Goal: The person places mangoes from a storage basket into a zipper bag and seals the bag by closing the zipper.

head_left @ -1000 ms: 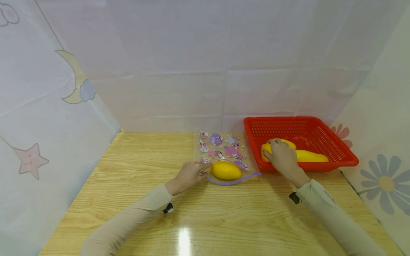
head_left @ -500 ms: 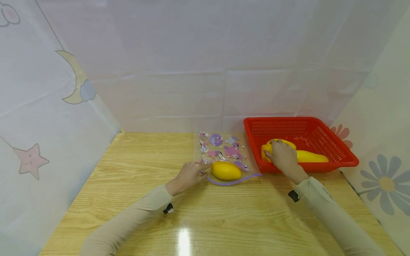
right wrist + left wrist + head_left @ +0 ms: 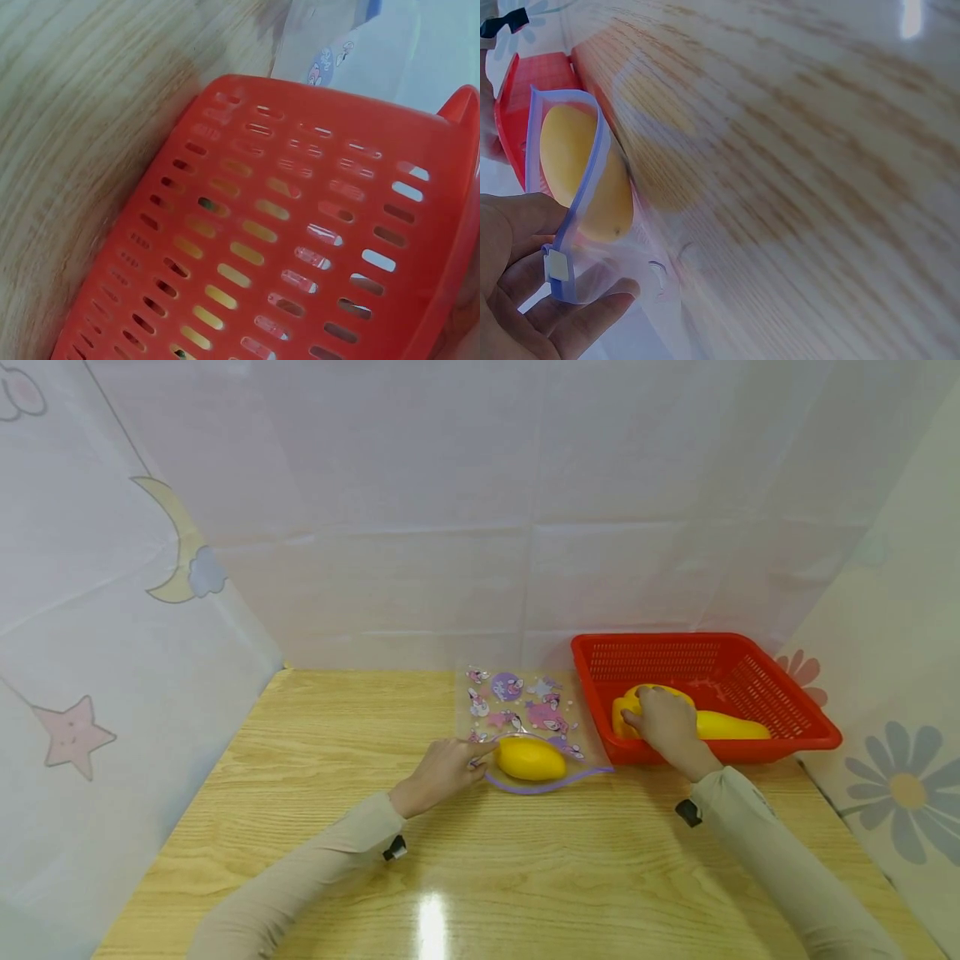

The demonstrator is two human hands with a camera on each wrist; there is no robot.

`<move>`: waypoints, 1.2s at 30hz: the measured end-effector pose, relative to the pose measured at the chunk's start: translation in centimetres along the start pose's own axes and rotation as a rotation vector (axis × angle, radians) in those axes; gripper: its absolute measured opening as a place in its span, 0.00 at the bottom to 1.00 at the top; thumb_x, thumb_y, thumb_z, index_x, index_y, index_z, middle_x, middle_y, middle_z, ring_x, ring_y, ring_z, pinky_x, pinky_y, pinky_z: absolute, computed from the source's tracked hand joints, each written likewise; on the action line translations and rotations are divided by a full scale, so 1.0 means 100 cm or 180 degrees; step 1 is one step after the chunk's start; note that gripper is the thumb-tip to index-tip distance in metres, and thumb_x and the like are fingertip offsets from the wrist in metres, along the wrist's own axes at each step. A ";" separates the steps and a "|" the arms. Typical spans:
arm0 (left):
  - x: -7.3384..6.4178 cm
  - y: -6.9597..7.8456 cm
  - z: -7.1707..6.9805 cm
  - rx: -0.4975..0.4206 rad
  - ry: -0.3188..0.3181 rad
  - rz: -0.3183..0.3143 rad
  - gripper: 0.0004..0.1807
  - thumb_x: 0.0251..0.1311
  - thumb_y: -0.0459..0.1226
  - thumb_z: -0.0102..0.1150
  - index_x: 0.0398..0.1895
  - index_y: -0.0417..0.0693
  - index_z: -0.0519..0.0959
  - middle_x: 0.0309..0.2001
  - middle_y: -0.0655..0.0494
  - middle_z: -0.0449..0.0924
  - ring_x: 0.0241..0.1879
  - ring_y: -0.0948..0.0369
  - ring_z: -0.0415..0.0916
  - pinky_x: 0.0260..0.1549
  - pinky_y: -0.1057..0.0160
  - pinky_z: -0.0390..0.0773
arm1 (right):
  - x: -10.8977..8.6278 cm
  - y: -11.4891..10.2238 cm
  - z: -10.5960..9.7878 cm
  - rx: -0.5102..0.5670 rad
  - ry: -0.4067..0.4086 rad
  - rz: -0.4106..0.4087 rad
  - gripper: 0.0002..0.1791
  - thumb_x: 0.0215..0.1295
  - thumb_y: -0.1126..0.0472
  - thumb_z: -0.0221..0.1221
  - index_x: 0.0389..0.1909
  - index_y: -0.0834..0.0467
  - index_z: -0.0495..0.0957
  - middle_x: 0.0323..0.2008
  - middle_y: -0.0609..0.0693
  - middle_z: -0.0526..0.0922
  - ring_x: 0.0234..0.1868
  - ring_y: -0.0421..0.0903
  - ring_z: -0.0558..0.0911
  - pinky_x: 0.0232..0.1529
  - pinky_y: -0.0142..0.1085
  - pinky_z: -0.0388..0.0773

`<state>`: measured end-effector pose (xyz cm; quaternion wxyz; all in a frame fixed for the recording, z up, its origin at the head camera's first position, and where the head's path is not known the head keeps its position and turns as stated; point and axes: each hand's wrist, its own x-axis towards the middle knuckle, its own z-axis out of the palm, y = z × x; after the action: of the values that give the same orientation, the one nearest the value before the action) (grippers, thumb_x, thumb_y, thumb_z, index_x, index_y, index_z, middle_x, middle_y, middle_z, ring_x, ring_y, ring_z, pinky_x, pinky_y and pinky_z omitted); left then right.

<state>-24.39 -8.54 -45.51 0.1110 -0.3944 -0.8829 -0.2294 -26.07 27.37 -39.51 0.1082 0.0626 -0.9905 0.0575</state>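
A yellow mango (image 3: 531,758) lies in the mouth of a clear zip bag (image 3: 534,714) with printed cartoon figures and a purple seal strip. My left hand (image 3: 442,774) pinches the left edge of the bag's opening; in the left wrist view the thumb and fingers hold it beside a white slider (image 3: 557,265). Inside the red basket (image 3: 780,747), my right hand (image 3: 667,727) has its fingers curled over a rounded, lobed yellow fruit (image 3: 624,718), partly hidden beneath the hand. The right wrist view mostly shows the basket's slotted side, with yellow behind it.
A longer yellow fruit (image 3: 731,727) lies in the basket, right of my right hand. The basket stands at the back right of the wooden table (image 3: 525,860), close to the bag. Printed cloth walls (image 3: 405,585) enclose the table's back and sides.
Almost nothing differs. My right hand and wrist shift very slightly over the yellow fruit in the basket; my left hand, the bag and the mango keep their places.
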 end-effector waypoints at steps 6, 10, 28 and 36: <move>0.000 -0.002 0.002 0.0020 -0.0004 -0.0004 0.20 0.58 0.30 0.67 0.55 0.43 0.83 0.17 0.61 0.76 0.11 0.73 0.49 0.09 0.76 0.52 | 0.004 0.002 -0.002 0.0013 -0.0229 0.0160 0.21 0.62 0.51 0.66 0.25 0.64 0.73 0.15 0.49 0.61 0.17 0.48 0.64 0.15 0.38 0.61; 0.000 -0.003 0.002 0.0055 0.0032 0.0040 0.20 0.57 0.30 0.67 0.54 0.43 0.83 0.20 0.59 0.79 0.11 0.73 0.49 0.09 0.76 0.52 | 0.006 0.000 -0.004 0.0019 -0.0437 0.0240 0.23 0.64 0.49 0.64 0.20 0.60 0.68 0.15 0.51 0.62 0.19 0.50 0.66 0.19 0.41 0.63; 0.001 -0.002 0.000 0.0017 -0.0117 -0.0074 0.21 0.59 0.31 0.66 0.57 0.42 0.81 0.14 0.64 0.65 0.10 0.72 0.46 0.09 0.76 0.51 | 0.016 0.000 0.000 0.0039 -0.0974 0.0378 0.22 0.65 0.46 0.62 0.21 0.59 0.73 0.19 0.53 0.68 0.24 0.54 0.71 0.32 0.51 0.69; 0.001 -0.002 0.001 -0.0001 -0.0107 -0.0068 0.20 0.59 0.30 0.67 0.56 0.42 0.82 0.15 0.63 0.70 0.10 0.72 0.47 0.09 0.75 0.52 | 0.017 -0.001 0.000 0.0165 -0.1060 0.0372 0.20 0.63 0.51 0.65 0.37 0.66 0.75 0.25 0.57 0.73 0.27 0.57 0.72 0.32 0.53 0.71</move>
<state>-24.58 -8.54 -45.60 0.0936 -0.3888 -0.8888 -0.2241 -27.74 27.10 -39.14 -0.0626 0.0164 -0.9949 0.0779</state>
